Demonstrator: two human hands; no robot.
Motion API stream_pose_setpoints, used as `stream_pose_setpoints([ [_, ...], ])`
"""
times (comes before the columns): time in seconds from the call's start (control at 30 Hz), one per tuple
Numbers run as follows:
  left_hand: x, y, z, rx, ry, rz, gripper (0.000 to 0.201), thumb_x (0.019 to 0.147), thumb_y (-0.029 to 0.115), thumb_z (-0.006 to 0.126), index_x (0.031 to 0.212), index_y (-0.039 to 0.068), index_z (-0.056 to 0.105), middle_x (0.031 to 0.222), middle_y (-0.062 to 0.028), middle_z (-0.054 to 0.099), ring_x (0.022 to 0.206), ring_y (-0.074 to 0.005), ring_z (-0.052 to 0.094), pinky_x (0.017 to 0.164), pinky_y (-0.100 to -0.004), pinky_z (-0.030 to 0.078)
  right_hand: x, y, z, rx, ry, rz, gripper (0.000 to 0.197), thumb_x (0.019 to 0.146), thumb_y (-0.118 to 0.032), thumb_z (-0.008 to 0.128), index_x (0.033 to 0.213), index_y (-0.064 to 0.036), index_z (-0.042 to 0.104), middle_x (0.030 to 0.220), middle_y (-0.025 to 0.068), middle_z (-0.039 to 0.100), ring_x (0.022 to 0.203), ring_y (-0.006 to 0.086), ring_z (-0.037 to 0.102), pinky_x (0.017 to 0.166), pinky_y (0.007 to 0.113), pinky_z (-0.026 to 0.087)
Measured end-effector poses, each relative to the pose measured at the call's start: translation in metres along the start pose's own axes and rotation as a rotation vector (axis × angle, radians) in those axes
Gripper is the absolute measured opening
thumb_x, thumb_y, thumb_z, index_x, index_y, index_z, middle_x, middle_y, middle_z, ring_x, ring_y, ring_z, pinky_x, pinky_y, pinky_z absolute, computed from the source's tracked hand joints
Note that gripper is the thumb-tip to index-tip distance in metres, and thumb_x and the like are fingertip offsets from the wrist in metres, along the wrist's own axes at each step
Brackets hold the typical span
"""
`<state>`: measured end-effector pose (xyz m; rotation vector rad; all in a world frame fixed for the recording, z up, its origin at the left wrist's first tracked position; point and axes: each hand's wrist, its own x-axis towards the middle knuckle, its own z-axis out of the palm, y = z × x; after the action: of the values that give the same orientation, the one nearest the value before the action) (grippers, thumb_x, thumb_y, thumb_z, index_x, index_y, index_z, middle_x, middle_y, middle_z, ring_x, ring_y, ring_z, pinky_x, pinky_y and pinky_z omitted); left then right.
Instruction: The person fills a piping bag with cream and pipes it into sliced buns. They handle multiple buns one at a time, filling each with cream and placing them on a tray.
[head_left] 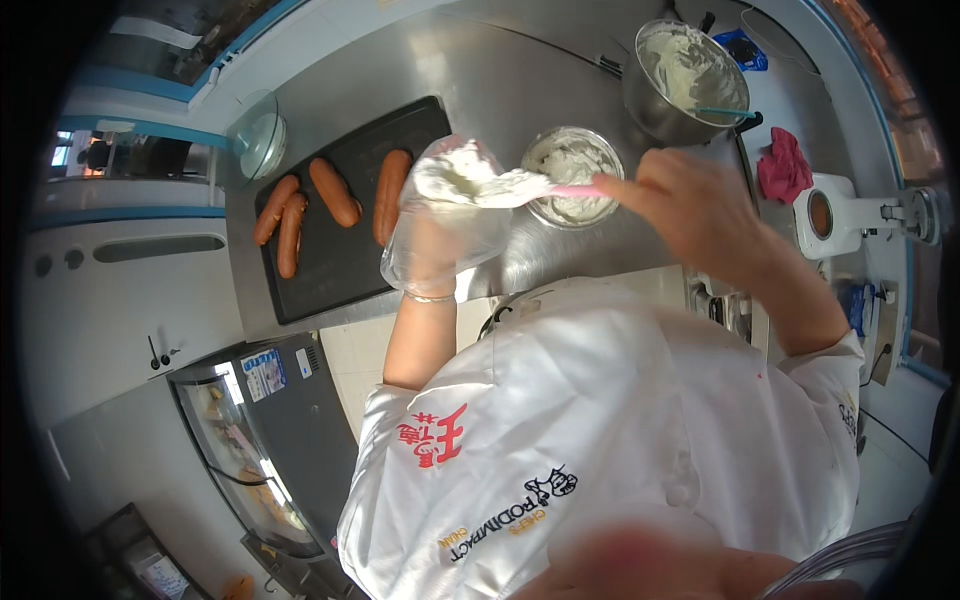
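My left hand [436, 248] is wrapped by a clear plastic piping bag [492, 235], folded down over the fingers and wrist, and holds the bag's mouth upward. White cream [455, 172] sits in that mouth. Between thumb and fingers, my right hand [675, 200] grips a pink spatula [575, 190], its blade coated in cream and pointing left into the bag. Partly under the spatula stands a round bowl [617, 160] of whipped cream. Left of my bagged hand, several long brown bread rolls [333, 192] lie on a dark baking tray [340, 265].
At the far right stands a steel mixing bowl [645, 112] of cream with a teal spatula [722, 112]. A pink cloth [785, 168] and a white stand mixer [845, 215] are at the right. A glass bowl [262, 148] sits beyond the tray's left corner.
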<state>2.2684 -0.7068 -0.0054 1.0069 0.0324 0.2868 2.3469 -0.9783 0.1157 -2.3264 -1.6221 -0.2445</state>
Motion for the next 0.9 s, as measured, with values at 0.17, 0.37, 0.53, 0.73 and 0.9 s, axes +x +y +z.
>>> stream_pose_setpoints([
  [0.17,-0.025,-0.037,-0.064,-0.305,0.013,-0.184,0.089,0.071,0.055,0.074,0.133,0.000,0.044,0.126,-0.0118,0.054,0.116,-0.0253,0.052,0.104,-0.0404,0.042,-0.033,0.052,0.010,0.191,-0.107,0.308,0.025,0.092,-0.012,0.052,0.113,-0.0080,0.065,0.080,0.0078,0.055,0.073,0.0246,0.058,0.062,0.037,0.045],
  [0.37,-0.028,-0.079,-0.064,-0.134,-0.068,-0.603,0.063,0.079,0.032,0.075,0.125,0.000,0.048,0.112,-0.0091,0.058,0.101,-0.0189,0.059,0.090,-0.0296,0.048,-0.082,0.121,0.171,-0.050,-0.344,0.606,0.018,0.093,-0.020,0.051,0.099,-0.0080,0.063,0.096,0.0099,0.065,0.084,0.0310,0.064,0.071,0.041,0.051],
  [0.53,-0.020,-0.131,-0.082,0.125,-0.149,-0.557,0.043,0.086,0.025,0.067,0.119,0.001,0.052,0.111,-0.0092,0.057,0.101,-0.0222,0.059,0.090,-0.0332,0.049,-0.057,0.095,0.205,-0.008,-0.414,0.563,0.017,0.083,-0.009,0.052,0.092,-0.0068,0.066,0.088,0.0138,0.068,0.080,0.0315,0.068,0.068,0.043,0.053],
  [0.73,-0.024,-0.142,-0.070,-1.027,0.276,-1.023,0.031,0.094,0.017,0.055,0.121,0.002,0.051,0.116,-0.0126,0.055,0.109,-0.0243,0.054,0.096,-0.0350,0.047,-0.059,0.070,0.220,0.204,-0.400,0.643,0.019,0.088,-0.014,0.051,0.086,-0.0049,0.068,0.084,0.0155,0.068,0.076,0.0314,0.067,0.067,0.043,0.053],
  [0.9,-0.036,-0.160,-0.090,-0.786,0.123,-0.957,0.033,0.096,0.018,0.050,0.124,0.001,0.049,0.115,-0.0127,0.055,0.108,-0.0219,0.054,0.099,-0.0303,0.045,-0.065,0.071,0.230,1.069,-0.435,1.120,0.023,0.092,-0.021,0.052,0.084,-0.0041,0.066,0.072,0.0060,0.061,0.062,0.0150,0.056,0.060,0.031,0.045],
])
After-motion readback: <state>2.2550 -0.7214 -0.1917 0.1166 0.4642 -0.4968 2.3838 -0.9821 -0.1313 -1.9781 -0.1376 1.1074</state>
